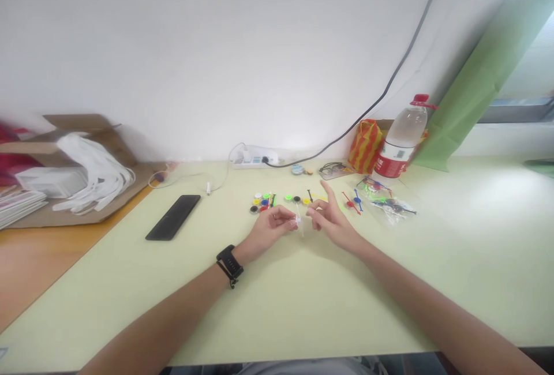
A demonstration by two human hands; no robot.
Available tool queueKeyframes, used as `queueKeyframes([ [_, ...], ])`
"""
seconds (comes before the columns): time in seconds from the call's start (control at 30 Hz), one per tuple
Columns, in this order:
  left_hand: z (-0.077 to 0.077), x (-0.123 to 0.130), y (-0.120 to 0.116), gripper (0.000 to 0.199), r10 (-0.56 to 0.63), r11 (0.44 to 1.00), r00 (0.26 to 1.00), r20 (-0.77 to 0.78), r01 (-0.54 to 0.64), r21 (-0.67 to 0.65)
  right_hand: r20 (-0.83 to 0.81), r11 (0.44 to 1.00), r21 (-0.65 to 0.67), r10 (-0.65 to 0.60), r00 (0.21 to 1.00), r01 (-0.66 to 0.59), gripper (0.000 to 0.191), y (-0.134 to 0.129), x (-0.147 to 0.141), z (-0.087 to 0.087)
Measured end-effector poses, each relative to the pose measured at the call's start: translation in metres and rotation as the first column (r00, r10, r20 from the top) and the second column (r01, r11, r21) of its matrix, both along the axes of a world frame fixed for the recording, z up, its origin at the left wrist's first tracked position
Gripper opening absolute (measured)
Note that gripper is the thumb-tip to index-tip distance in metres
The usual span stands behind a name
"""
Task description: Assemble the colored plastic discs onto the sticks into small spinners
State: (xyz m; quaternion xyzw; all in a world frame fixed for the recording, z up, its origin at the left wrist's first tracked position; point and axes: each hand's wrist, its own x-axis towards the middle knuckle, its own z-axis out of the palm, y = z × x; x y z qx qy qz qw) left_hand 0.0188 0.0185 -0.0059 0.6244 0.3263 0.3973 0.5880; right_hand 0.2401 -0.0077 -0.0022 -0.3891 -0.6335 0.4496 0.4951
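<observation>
My left hand (pixel 274 226), with a black watch (pixel 230 262) on its wrist, pinches a small white plastic piece with thin pointed arms (pixel 298 220) between thumb and fingertips. Just right of that piece is my right hand (pixel 331 220), its index finger stretched up and the other fingers loosely bent; I see nothing held in it. Beyond the left hand lies a cluster of small coloured round discs (pixel 263 200). Further right are a green disc (pixel 288 197), a black disc (pixel 296 199), and thin-armed pieces in red (pixel 350 204) and blue (pixel 357 200).
Clear plastic bags of coloured pieces (pixel 392 207) lie at right, before a large water bottle (pixel 400 141) and a striped bag (pixel 365 147). A power strip (pixel 255 157) with a dark cable stands by the wall. At left are a black phone-like slab (pixel 173 217) and an open cardboard box (pixel 82 124).
</observation>
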Motion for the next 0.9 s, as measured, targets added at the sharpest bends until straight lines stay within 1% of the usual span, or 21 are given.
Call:
queueKeyframes([
  [0.03,0.000,0.000,0.000,0.032,0.004,1.000,1.000,0.005,-0.004,-0.002,-0.027,1.000,-0.009,-0.025,0.999,0.025,0.074,0.000,-0.001,0.000],
  [0.1,0.002,0.001,0.000,0.033,0.005,1.000,1.000,0.012,-0.005,-0.007,-0.054,0.998,-0.034,-0.052,0.997,0.050,0.066,-0.002,-0.003,0.002],
  [0.17,0.002,0.001,-0.001,0.033,0.009,1.000,1.000,0.015,-0.009,-0.008,-0.059,0.997,-0.070,-0.042,0.997,0.038,0.047,-0.003,-0.004,0.007],
  [0.2,0.003,0.001,-0.001,0.033,0.013,1.000,1.000,0.012,-0.013,-0.006,-0.044,0.996,-0.090,-0.009,0.999,0.005,0.039,-0.004,-0.003,0.010],
  [0.23,0.003,0.002,-0.001,0.032,0.018,1.000,1.000,0.009,-0.018,-0.007,-0.019,0.993,-0.108,0.046,0.999,-0.048,0.039,-0.005,-0.002,0.013],
  [0.3,0.003,0.002,0.000,0.032,0.034,0.999,0.999,0.009,-0.034,-0.013,0.031,0.977,-0.129,0.175,0.984,-0.169,0.058,-0.005,0.001,0.019],
  [0.33,0.003,0.002,0.000,0.032,0.041,0.999,0.999,0.011,-0.041,-0.018,0.045,0.969,-0.131,0.219,0.975,-0.211,0.066,-0.005,0.003,0.021],
  [0.37,0.003,0.002,0.000,0.033,0.046,0.999,0.999,0.014,-0.045,-0.024,0.050,0.967,-0.125,0.230,0.972,-0.222,0.069,-0.005,0.004,0.022],
  [0.43,0.002,0.002,0.000,0.033,0.047,0.999,0.999,0.015,-0.047,-0.025,0.040,0.983,-0.100,0.161,0.986,-0.156,0.066,-0.004,0.006,0.022],
  [0.5,0.002,0.002,0.000,0.033,0.044,0.999,0.999,0.003,-0.044,-0.018,0.036,0.995,-0.069,0.073,0.997,-0.071,0.053,-0.003,0.005,0.020],
  [0.57,0.002,0.001,0.000,0.032,0.041,0.999,0.999,-0.004,-0.041,-0.009,0.036,0.998,-0.049,0.040,0.999,-0.038,0.039,-0.001,0.004,0.016],
  [0.6,0.002,0.001,-0.001,0.031,0.038,0.999,0.999,-0.002,-0.038,-0.005,0.037,0.998,-0.046,0.041,0.998,-0.040,0.036,0.000,0.003,0.013],
  [0.77,0.002,0.001,-0.001,0.029,0.006,1.000,1.000,0.013,-0.006,0.004,0.092,0.996,-0.035,0.090,0.992,-0.087,0.045,0.002,0.000,0.004],
  [0.9,0.002,0.001,-0.001,0.030,0.005,1.000,1.000,0.015,-0.005,0.000,0.171,0.995,0.004,0.098,0.980,-0.100,0.042,0.002,0.000,0.002],
])
